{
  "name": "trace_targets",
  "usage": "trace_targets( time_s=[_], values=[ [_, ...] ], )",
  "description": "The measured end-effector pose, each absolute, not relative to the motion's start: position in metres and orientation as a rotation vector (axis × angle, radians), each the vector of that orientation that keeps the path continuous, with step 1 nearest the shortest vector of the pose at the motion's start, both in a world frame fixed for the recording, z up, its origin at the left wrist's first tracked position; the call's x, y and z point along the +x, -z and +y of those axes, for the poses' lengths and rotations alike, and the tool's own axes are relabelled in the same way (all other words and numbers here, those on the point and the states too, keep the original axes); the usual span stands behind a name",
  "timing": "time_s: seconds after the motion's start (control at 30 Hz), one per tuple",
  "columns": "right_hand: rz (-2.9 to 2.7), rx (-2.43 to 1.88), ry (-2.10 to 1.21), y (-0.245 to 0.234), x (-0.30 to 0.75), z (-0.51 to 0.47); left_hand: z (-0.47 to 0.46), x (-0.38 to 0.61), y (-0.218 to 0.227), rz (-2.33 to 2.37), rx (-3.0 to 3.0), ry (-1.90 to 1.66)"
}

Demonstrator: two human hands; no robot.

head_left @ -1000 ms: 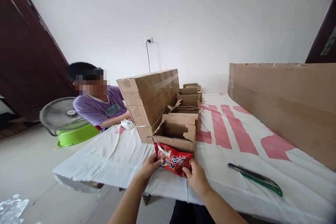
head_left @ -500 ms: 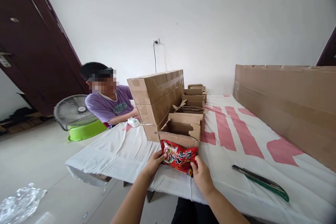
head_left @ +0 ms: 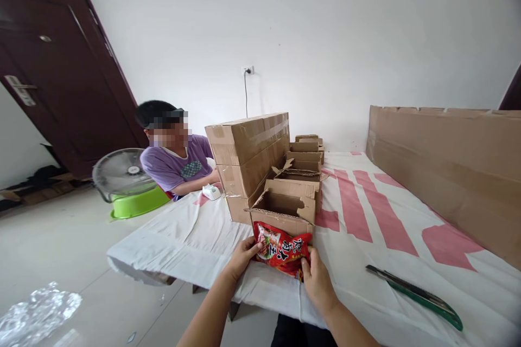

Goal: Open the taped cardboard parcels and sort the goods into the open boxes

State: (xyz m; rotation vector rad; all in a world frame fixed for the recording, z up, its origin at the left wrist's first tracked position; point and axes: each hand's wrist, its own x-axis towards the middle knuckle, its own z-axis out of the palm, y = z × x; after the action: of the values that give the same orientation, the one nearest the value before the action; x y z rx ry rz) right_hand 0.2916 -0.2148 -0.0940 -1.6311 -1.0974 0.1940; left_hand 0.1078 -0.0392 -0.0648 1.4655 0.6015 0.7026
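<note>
A red printed food packet (head_left: pixel 280 251) is held between my two hands at the near edge of the table. My left hand (head_left: pixel 245 256) pinches its left end, thumb on the front. At the other end, my right hand (head_left: pixel 315 272) grips the packet's right side with the thumb in front. Right behind the packet stands an open cardboard box (head_left: pixel 285 203), its flaps up; the packet covers part of its front. I cannot tell whether packet and box touch.
Stacked taped cartons (head_left: pixel 248 152) stand left of a row of open boxes (head_left: pixel 305 160). A green utility knife (head_left: pixel 419 295) lies on the cloth-covered table (head_left: pixel 342 293) at right. A long cardboard panel (head_left: pixel 443 168) rises at the right. Across the table sits a person (head_left: pixel 179 165), near a fan (head_left: pixel 122 173).
The whole view has shifted slightly, with the scene now a little lower and further right. Both hands keep their hold on the packet in front of the box.
</note>
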Motion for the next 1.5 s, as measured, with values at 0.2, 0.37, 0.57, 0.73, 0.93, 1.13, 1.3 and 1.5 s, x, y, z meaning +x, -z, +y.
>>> trace_targets(
  time_s=[0.2,0.37,0.57,0.73,0.93,1.13,1.3,1.5],
  values=[
    [-1.092,-1.616,-0.221,0.0889,0.2908,-0.2180,-0.0378,0.1081,0.0678,0.615,1.448,-0.714],
    [-1.094,-1.608,-0.220,0.0881,0.2907,-0.2194,-0.0405,0.1084,0.0665,0.616,1.444,-0.720],
    [-1.096,-1.599,-0.215,0.0904,0.2904,-0.2186,-0.0414,0.1074,0.0650,0.616,1.465,-0.716],
    [-1.109,-1.594,-0.209,0.0903,0.2901,-0.2188,-0.0412,0.1073,0.0647,0.637,1.473,-0.715],
    [-1.122,-1.603,-0.208,0.0904,0.2892,-0.2192,-0.0411,0.1076,0.0652,0.645,1.469,-0.712],
    [-1.134,-1.607,-0.201,0.0902,0.2888,-0.2200,-0.0392,0.1069,0.0678,0.667,1.467,-0.703],
    [-1.137,-1.615,-0.191,0.0929,0.2897,-0.2184,-0.0389,0.1076,0.0665,0.668,1.456,-0.698],
    [-1.135,-1.628,-0.176,0.0978,0.2905,-0.2161,-0.0377,0.1083,0.0662,0.671,1.443,-0.701]
  ],
)
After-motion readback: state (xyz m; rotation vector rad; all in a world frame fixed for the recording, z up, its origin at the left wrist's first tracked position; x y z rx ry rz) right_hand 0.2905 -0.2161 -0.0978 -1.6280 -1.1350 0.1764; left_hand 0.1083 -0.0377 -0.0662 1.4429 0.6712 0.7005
